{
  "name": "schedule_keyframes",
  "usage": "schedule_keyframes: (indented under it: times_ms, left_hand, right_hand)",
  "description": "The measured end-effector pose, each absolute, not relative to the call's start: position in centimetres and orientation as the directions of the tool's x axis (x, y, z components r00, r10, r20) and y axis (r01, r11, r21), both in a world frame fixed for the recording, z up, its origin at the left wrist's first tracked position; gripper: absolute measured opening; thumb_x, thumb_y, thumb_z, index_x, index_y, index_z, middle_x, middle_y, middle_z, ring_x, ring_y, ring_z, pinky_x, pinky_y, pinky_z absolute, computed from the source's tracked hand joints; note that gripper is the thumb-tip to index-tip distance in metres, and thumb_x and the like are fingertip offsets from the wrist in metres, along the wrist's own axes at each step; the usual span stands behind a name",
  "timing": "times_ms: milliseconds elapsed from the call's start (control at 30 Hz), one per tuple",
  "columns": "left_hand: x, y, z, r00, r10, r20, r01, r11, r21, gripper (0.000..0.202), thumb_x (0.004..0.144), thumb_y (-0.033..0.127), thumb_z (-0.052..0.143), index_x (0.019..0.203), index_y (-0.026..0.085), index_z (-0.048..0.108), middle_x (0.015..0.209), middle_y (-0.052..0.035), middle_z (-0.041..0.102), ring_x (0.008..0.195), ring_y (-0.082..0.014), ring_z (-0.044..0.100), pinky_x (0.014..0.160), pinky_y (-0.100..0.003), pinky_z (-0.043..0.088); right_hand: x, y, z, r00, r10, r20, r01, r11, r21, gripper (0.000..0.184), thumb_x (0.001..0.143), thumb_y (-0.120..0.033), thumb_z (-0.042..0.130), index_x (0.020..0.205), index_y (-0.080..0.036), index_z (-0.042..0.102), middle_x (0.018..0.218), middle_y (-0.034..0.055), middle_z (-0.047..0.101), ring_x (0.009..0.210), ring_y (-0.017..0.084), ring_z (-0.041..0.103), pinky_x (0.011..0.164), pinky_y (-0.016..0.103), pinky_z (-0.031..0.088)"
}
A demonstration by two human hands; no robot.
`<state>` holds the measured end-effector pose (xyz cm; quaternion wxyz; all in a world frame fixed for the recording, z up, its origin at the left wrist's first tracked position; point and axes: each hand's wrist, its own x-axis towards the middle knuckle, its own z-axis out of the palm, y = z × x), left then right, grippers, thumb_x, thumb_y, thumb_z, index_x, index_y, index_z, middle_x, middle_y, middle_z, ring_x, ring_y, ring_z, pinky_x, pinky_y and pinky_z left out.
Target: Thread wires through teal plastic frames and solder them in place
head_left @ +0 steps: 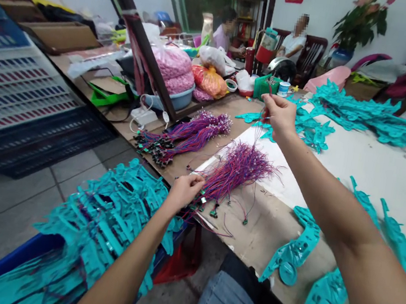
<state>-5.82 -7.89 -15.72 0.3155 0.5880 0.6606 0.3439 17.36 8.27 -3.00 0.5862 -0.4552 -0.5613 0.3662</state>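
Note:
A loose bundle of thin purple and red wires (236,171) lies on the table (271,227) in front of me. My left hand (183,191) is closed on the near end of the bundle, where small connectors hang. My right hand (279,115) is raised above the table, pinching the far end of a thin wire (258,132) that runs down to the bundle. A second, tidier bundle of wires (184,137) lies further left on the table.
Teal plastic parts lie near the table's front edge (297,251) and in a heap at the back right (359,113). A blue bin (18,257) full of teal parts stands on the floor at left. Bags and a basin (178,99) crowd the far table, where two people sit.

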Motion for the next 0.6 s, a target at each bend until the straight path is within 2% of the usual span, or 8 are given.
schedule_keyframes:
  times_ms: [100, 167, 200, 267, 367, 467, 533, 600]
  left_hand:
    - [-5.8, -6.9, -14.1, -0.28, 0.948, 0.15, 0.485, 0.005, 0.875, 0.056, 0.065, 0.048, 0.069, 0.11, 0.014, 0.067, 0.081, -0.0032, 0.064, 0.076, -0.0184, 0.059, 0.071, -0.029, 0.046]
    - [-4.9, -5.7, -11.7, -0.328, 0.896, 0.301, 0.485, -0.114, 0.867, 0.064, 0.066, 0.048, 0.071, 0.121, 0.017, 0.062, 0.099, -0.0066, 0.064, 0.09, -0.0197, 0.059, 0.08, -0.03, 0.046]
    - [-4.0, -4.9, -10.4, -0.293, 0.889, 0.352, 0.49, -0.176, 0.854, 0.062, 0.068, 0.046, 0.072, 0.122, 0.018, 0.062, 0.103, -0.0073, 0.064, 0.093, -0.0196, 0.058, 0.083, -0.031, 0.046]
    - [-1.8, -2.9, -7.7, -0.109, 0.926, 0.361, 0.461, -0.275, 0.844, 0.057, 0.066, 0.039, 0.076, 0.117, 0.017, 0.065, 0.101, -0.0071, 0.065, 0.089, -0.018, 0.057, 0.08, -0.03, 0.046]
    - [2.0, 0.0, -5.0, 0.09, 0.979, 0.185, 0.272, -0.202, 0.941, 0.028, 0.068, 0.026, 0.072, 0.092, 0.012, 0.068, 0.077, -0.0042, 0.065, 0.067, -0.0134, 0.055, 0.062, -0.026, 0.043]
    - [4.4, 1.8, -4.1, 0.063, 0.992, 0.109, 0.162, -0.118, 0.98, 0.01, 0.068, 0.019, 0.07, 0.07, 0.012, 0.063, 0.059, -0.0008, 0.059, 0.052, -0.0105, 0.05, 0.051, -0.023, 0.035]
    - [4.7, 2.1, -4.0, 0.032, 0.996, 0.082, 0.124, -0.086, 0.989, 0.012, 0.069, 0.019, 0.069, 0.065, 0.013, 0.06, 0.054, -0.0002, 0.057, 0.049, -0.0097, 0.049, 0.048, -0.022, 0.032]
    - [4.1, 1.9, -3.9, 0.033, 0.999, 0.011, 0.052, -0.013, 0.999, 0.012, 0.069, 0.02, 0.069, 0.065, 0.013, 0.06, 0.055, -0.0007, 0.059, 0.048, -0.0088, 0.049, 0.047, -0.022, 0.031]
  right_hand:
    - [17.8, 8.5, -2.5, 0.035, 0.894, 0.446, 0.202, 0.431, -0.88, 0.02, 0.085, -0.023, 0.062, 0.068, -0.014, 0.063, 0.053, -0.0064, 0.037, 0.05, 0.006, 0.037, 0.052, 0.022, 0.036]
    - [17.4, 8.0, -2.4, -0.053, 0.86, 0.508, 0.26, 0.503, -0.824, 0.016, 0.083, -0.023, 0.065, 0.071, -0.012, 0.068, 0.053, -0.0062, 0.037, 0.054, 0.007, 0.038, 0.054, 0.022, 0.036]
    - [17.0, 7.6, -2.4, -0.112, 0.843, 0.526, 0.276, 0.535, -0.799, 0.014, 0.081, -0.023, 0.066, 0.074, -0.012, 0.07, 0.053, -0.0059, 0.039, 0.055, 0.007, 0.039, 0.056, 0.022, 0.036]
    - [16.1, 6.6, -2.5, -0.25, 0.813, 0.526, 0.283, 0.581, -0.763, 0.016, 0.079, -0.026, 0.068, 0.079, -0.011, 0.073, 0.055, -0.0046, 0.046, 0.058, 0.007, 0.042, 0.057, 0.022, 0.037]
    - [15.3, 5.3, -2.7, -0.392, 0.771, 0.503, 0.25, 0.615, -0.748, 0.025, 0.08, -0.032, 0.066, 0.086, -0.009, 0.074, 0.065, -0.0008, 0.058, 0.063, 0.008, 0.048, 0.058, 0.022, 0.039]
    - [15.7, 4.8, -3.0, -0.425, 0.767, 0.48, 0.218, 0.602, -0.768, 0.033, 0.083, -0.034, 0.063, 0.102, -0.009, 0.072, 0.072, 0.0016, 0.064, 0.064, 0.01, 0.052, 0.058, 0.023, 0.042]
    - [16.4, 5.0, -3.2, -0.442, 0.76, 0.477, 0.198, 0.601, -0.775, 0.036, 0.084, -0.033, 0.061, 0.111, -0.011, 0.07, 0.077, 0.0025, 0.066, 0.067, 0.011, 0.055, 0.06, 0.024, 0.045]
    - [17.2, 5.4, -3.8, -0.426, 0.739, 0.521, 0.183, 0.635, -0.751, 0.034, 0.085, -0.03, 0.06, 0.113, -0.014, 0.069, 0.09, 0.0043, 0.069, 0.077, 0.013, 0.059, 0.068, 0.026, 0.048]
